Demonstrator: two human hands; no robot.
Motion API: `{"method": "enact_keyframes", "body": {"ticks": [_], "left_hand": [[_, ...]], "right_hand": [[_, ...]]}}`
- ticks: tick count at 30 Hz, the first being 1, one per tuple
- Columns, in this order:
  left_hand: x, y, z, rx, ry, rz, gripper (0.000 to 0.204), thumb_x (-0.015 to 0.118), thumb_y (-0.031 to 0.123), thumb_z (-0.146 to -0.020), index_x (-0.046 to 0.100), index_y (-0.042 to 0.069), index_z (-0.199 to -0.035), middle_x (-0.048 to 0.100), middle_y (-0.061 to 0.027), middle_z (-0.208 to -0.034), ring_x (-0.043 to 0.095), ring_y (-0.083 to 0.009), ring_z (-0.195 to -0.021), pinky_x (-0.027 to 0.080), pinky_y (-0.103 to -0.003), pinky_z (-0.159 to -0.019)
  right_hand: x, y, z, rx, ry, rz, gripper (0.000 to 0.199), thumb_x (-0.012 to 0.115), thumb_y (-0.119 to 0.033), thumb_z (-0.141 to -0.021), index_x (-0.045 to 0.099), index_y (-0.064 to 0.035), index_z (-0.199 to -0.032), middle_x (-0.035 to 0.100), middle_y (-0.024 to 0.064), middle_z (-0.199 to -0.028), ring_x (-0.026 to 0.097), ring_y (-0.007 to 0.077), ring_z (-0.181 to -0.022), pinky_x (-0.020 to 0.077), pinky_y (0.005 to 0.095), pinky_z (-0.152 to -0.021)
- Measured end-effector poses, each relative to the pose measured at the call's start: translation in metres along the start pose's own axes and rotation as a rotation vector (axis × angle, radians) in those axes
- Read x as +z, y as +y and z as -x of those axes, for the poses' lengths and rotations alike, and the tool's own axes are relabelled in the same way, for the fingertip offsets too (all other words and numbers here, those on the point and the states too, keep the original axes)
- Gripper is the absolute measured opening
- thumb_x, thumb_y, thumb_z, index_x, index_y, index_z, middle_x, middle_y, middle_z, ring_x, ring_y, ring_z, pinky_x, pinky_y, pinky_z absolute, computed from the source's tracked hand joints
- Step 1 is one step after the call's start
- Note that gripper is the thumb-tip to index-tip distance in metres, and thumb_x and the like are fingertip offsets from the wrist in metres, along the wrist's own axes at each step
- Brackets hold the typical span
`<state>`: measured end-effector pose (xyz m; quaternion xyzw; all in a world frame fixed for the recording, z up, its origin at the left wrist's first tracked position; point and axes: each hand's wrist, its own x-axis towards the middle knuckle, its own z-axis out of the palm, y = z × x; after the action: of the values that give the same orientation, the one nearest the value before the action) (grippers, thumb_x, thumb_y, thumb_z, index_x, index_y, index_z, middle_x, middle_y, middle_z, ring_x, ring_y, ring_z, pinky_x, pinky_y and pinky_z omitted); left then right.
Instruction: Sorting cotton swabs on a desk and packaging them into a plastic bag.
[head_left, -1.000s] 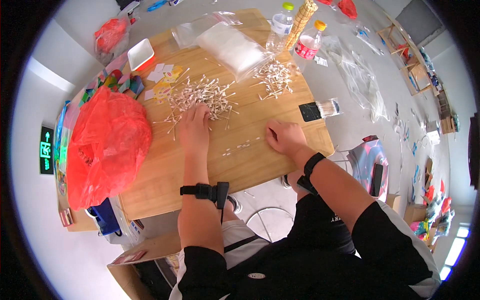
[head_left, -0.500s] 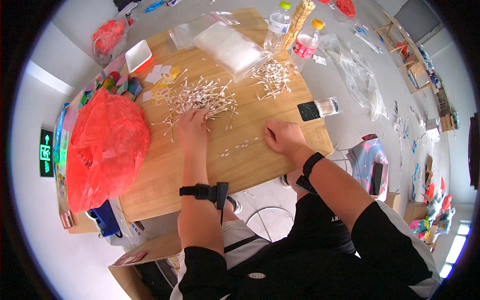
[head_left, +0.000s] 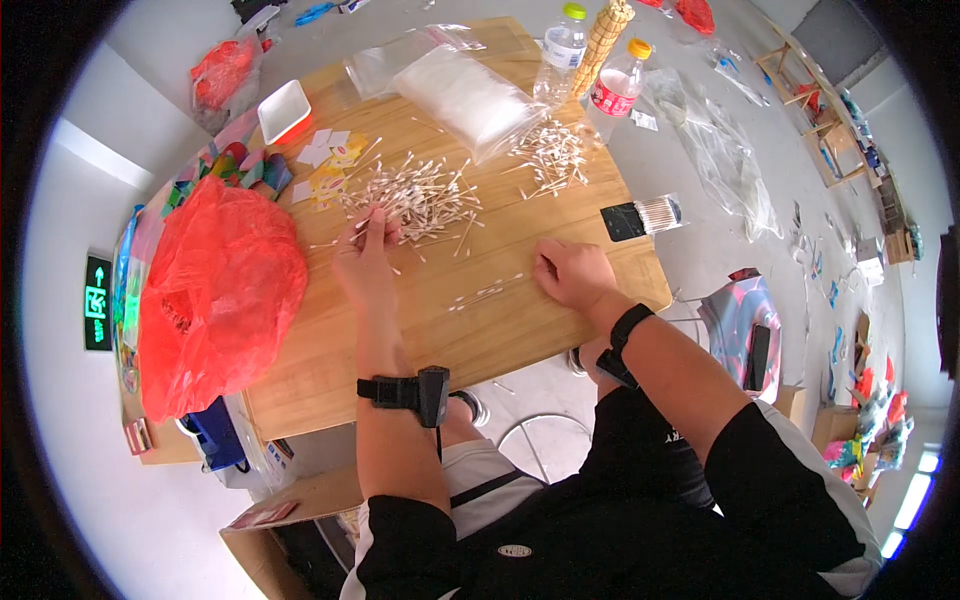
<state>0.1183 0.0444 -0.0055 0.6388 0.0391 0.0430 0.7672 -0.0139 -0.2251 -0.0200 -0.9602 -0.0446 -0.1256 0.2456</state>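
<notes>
At the near left edge of a heap of cotton swabs (head_left: 425,200), my left hand (head_left: 365,255) is closed in a pinch. A white swab tip shows beside its palm; the rest of what it holds is hidden. My right hand (head_left: 575,273) rests as a loose fist on the wooden table (head_left: 520,335), with no object showing in it. Between the hands lies a small row of loose swabs (head_left: 478,293). Farther back and to the right is a second, smaller pile of swabs (head_left: 552,158).
A red plastic bag (head_left: 220,300) bulges over the left side. Clear bags (head_left: 470,95), a white tray (head_left: 285,105) and small cards (head_left: 325,150) lie toward the back. Two bottles (head_left: 560,55) stand at the far right, near a packet of swabs (head_left: 640,219) on the table edge.
My left hand has drawn back and left from the heap, its fingers now pinched upward. My right hand stays put. The whole view has shifted slightly.
</notes>
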Motion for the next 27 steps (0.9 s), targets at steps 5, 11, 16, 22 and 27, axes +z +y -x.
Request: {"method": "enact_keyframes", "body": {"ticks": [5, 11, 16, 22, 27], "left_hand": [[0.014, 0.012, 0.011, -0.201, -0.118, 0.585, 0.016, 0.068, 0.011, -0.098, 0.069, 0.002, -0.111, 0.073, -0.0108, -0.100, 0.068, -0.0132, -0.084, 0.058, -0.024, -0.072], [0.045, -0.007, 0.064, -0.471, -0.371, 0.151, 0.018, 0.067, 0.010, -0.098, 0.068, -0.002, -0.112, 0.072, -0.0109, -0.104, 0.070, -0.0147, -0.092, 0.058, -0.020, -0.076], [0.047, -0.013, 0.071, -0.411, -0.373, -0.043, 0.019, 0.068, 0.008, -0.096, 0.068, -0.003, -0.111, 0.073, -0.0097, -0.096, 0.071, -0.0150, -0.078, 0.059, -0.022, -0.069], [0.036, -0.020, 0.066, -0.332, -0.372, -0.307, 0.014, 0.069, 0.009, -0.095, 0.071, 0.001, -0.106, 0.072, -0.0083, -0.084, 0.070, -0.0133, -0.068, 0.055, -0.024, -0.058], [0.039, -0.003, 0.073, -0.017, -0.430, -0.762, 0.016, 0.071, 0.017, -0.094, 0.073, 0.006, -0.105, 0.073, -0.0090, -0.079, 0.071, -0.0169, -0.068, 0.053, -0.031, -0.060]], "right_hand": [[0.001, 0.007, 0.003, 0.011, 0.009, 0.004, 0.008, 0.063, -0.020, -0.088, 0.062, -0.0118, -0.087, 0.066, 0.0109, -0.075, 0.065, 0.0358, -0.067, 0.0532, 0.0457, -0.062], [0.000, 0.002, 0.003, 0.091, -0.061, 0.050, 0.014, 0.059, -0.025, -0.090, 0.062, -0.0118, -0.089, 0.067, 0.0148, -0.075, 0.066, 0.0384, -0.069, 0.0534, 0.0492, -0.064], [0.003, 0.006, 0.001, 0.049, -0.034, 0.035, 0.015, 0.060, -0.026, -0.090, 0.060, -0.0115, -0.090, 0.067, 0.0148, -0.074, 0.065, 0.0387, -0.068, 0.0527, 0.0501, -0.063], [0.003, 0.007, 0.004, 0.034, -0.033, 0.024, 0.012, 0.061, -0.023, -0.089, 0.058, -0.0108, -0.089, 0.065, 0.0124, -0.073, 0.064, 0.0368, -0.068, 0.0517, 0.0480, -0.062], [-0.001, 0.007, 0.005, 0.038, -0.051, 0.062, 0.010, 0.061, -0.019, -0.088, 0.058, -0.0102, -0.086, 0.064, 0.0104, -0.073, 0.064, 0.0346, -0.068, 0.0513, 0.0451, -0.062]]}}
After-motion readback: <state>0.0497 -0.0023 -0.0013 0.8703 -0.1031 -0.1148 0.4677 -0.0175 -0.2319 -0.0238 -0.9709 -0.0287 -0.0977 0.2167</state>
